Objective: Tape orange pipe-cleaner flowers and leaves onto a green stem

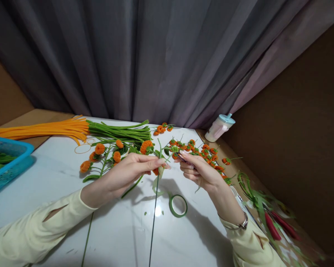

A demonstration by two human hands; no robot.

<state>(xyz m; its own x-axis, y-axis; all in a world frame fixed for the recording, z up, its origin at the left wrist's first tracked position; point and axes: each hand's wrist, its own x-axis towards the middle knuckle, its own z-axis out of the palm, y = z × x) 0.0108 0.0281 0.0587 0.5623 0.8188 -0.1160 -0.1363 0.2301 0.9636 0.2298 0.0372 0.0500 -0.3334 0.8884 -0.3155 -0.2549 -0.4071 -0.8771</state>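
Note:
My left hand (139, 167) is closed in a pinch on a green fuzzy stem (160, 146), and a pale green strip of tape (160, 180) hangs below its fingertips. Just above that hand shows an orange pumpkin-shaped head (146, 147) of pipe cleaner with a green cap. My right hand (200, 168) is curled around a small dark tool (189, 164), mostly covered by the fingers. A small coiled green piece (174, 148) is at the right fingertips, near the stem. Below both hands, a roll of green tape (178, 206) lies on the white table (122, 230).
Orange and green pipe cleaners (117, 130) lie across the back left. Many small orange heads (208, 154) are scattered behind the right hand. A finished-looking branch (103, 163) rests left. A blue basket (28, 148), a lidded cup (219, 127) and red-handled pliers (272, 226) stand around the edges.

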